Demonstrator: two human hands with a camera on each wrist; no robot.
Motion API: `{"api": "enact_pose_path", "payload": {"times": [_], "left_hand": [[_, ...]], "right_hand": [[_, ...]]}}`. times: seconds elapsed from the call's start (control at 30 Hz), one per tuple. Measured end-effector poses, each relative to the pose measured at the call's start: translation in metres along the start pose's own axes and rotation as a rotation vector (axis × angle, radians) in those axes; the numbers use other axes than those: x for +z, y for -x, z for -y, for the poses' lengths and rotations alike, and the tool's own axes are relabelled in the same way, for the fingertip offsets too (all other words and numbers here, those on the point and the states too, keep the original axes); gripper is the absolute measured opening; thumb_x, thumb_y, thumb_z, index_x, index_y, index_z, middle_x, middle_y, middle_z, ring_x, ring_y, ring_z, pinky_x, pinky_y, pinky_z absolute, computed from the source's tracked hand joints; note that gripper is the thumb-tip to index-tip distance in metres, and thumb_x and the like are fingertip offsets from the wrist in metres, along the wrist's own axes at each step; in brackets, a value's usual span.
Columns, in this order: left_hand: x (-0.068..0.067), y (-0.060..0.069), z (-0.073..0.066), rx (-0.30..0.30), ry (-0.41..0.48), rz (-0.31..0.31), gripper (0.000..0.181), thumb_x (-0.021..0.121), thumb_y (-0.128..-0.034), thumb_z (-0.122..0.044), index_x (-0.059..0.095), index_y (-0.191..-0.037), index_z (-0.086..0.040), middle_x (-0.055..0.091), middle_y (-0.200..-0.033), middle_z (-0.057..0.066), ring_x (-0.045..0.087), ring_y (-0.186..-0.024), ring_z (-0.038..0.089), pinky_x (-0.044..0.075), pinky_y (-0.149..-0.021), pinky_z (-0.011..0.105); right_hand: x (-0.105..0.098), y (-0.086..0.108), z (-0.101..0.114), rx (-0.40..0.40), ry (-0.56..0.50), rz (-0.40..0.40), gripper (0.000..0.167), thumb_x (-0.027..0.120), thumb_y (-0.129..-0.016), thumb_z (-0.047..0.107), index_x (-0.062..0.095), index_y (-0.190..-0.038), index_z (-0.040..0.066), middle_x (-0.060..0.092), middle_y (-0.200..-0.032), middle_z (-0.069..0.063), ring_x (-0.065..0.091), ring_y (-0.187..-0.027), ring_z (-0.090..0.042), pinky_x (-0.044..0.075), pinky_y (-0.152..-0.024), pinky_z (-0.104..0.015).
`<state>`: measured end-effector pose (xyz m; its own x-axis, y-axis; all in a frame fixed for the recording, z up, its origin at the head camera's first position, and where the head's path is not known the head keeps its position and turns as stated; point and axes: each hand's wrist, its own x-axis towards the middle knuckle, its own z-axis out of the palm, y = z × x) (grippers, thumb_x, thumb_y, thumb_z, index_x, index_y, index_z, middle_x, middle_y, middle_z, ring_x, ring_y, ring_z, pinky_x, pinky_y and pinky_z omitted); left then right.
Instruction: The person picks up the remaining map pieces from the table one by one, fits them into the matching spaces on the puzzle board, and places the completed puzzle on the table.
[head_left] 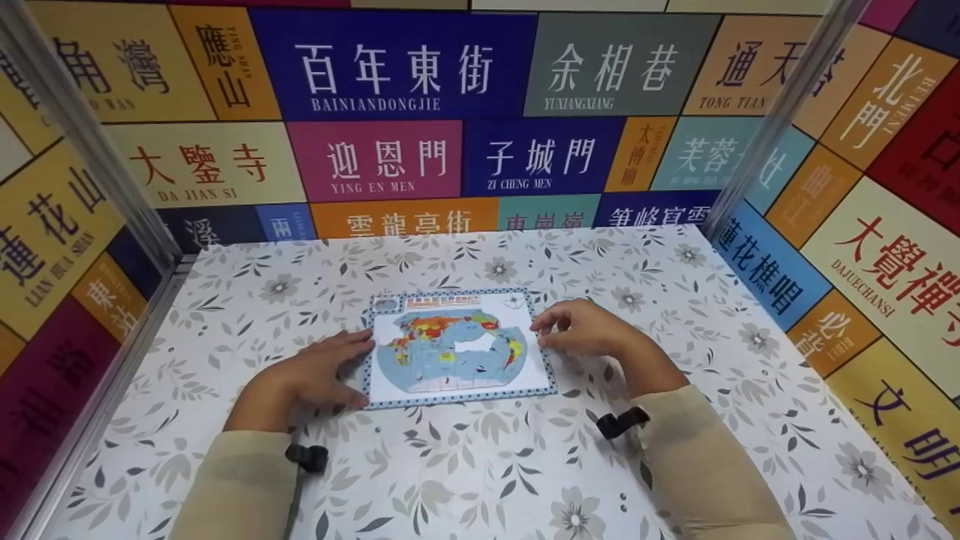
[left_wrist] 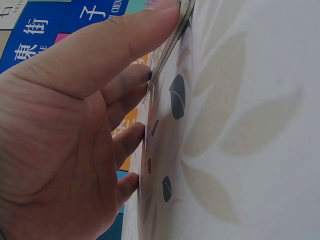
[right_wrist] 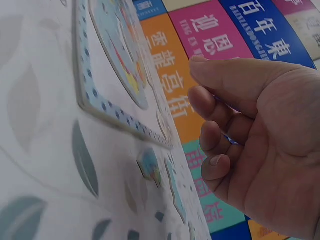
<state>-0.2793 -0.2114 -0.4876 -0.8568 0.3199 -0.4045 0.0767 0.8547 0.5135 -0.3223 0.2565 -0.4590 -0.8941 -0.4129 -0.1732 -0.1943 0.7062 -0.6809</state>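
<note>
A flat world map board [head_left: 390, 384] with a dotted blue border lies on the table, its blue map broken by an irregular white patch right of centre. My left hand [head_left: 315, 373] rests at its left edge, fingers spread; in the left wrist view the thumb of that hand [left_wrist: 65, 135] touches the board's edge [left_wrist: 172, 45]. Beside the right edge hovers my right hand [head_left: 585, 328], fingers loosely bent. The right wrist view shows this hand [right_wrist: 270, 135] holding nothing, with the board's corner [right_wrist: 100, 111] and small loose pieces [right_wrist: 150, 166] on the cloth nearby.
A white cloth [head_left: 450, 480] with grey leaves and flowers covers the table. Colourful panels with printed characters [head_left: 390, 64] stand behind and at both sides, with metal posts [head_left: 780, 112] at the back corners.
</note>
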Motion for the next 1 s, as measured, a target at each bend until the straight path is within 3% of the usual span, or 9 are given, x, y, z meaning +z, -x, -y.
{"api": "enact_pose_path", "payload": {"times": [0.2, 0.4, 0.6, 0.87, 1.0], "left_hand": [[-0.001, 0.0, -0.001, 0.041, -0.037, 0.002, 0.104, 0.091, -0.0825, -0.051, 0.035, -0.169, -0.034, 0.013, -0.182, -0.012, 0.002, -0.17, 0.037, 0.008, -0.132, 0.074], [-0.002, 0.001, -0.002, 0.051, -0.039, 0.008, 0.104, 0.09, -0.0836, -0.049, 0.034, -0.169, -0.032, 0.014, -0.182, -0.012, 0.003, -0.17, 0.037, 0.008, -0.133, 0.073], [0.0, -0.001, 0.0, 0.035, -0.031, 0.01, 0.104, 0.09, -0.0828, -0.05, 0.034, -0.169, -0.034, 0.014, -0.182, -0.014, 0.002, -0.171, 0.036, 0.009, -0.133, 0.072], [0.0, -0.001, 0.002, 0.026, -0.019, 0.002, 0.104, 0.091, -0.0818, -0.051, 0.035, -0.168, -0.037, 0.014, -0.181, -0.016, 0.003, -0.171, 0.034, 0.01, -0.133, 0.071], [-0.001, 0.0, 0.0, 0.003, 0.004, 0.005, 0.104, 0.092, -0.0814, -0.049, 0.035, -0.168, -0.039, 0.013, -0.181, -0.018, 0.002, -0.171, 0.034, 0.009, -0.133, 0.072]], "right_hand": [[-0.019, 0.002, -0.02, 0.106, -0.039, -0.062, 0.037, 0.081, -0.096, 0.032, 0.077, -0.13, 0.02, 0.072, -0.108, -0.007, 0.059, -0.08, -0.02, 0.052, -0.065, -0.032], [-0.036, 0.003, -0.039, 0.115, -0.052, -0.143, 0.04, 0.077, -0.099, 0.034, 0.075, -0.135, 0.016, 0.071, -0.117, -0.006, 0.062, -0.092, -0.022, 0.057, -0.076, -0.035], [-0.045, 0.005, -0.056, 0.134, -0.099, -0.204, 0.043, 0.074, -0.102, 0.034, 0.071, -0.139, 0.012, 0.07, -0.119, -0.006, 0.065, -0.095, -0.019, 0.059, -0.079, -0.041], [-0.055, 0.005, -0.073, 0.209, -0.115, -0.244, 0.042, 0.075, -0.101, 0.033, 0.071, -0.139, 0.015, 0.07, -0.123, -0.006, 0.062, -0.108, -0.022, 0.056, -0.084, -0.032], [-0.056, 0.005, -0.08, 0.265, -0.137, -0.248, 0.042, 0.074, -0.102, 0.033, 0.07, -0.14, 0.016, 0.067, -0.125, -0.007, 0.062, -0.107, -0.024, 0.056, -0.084, -0.032]]}}
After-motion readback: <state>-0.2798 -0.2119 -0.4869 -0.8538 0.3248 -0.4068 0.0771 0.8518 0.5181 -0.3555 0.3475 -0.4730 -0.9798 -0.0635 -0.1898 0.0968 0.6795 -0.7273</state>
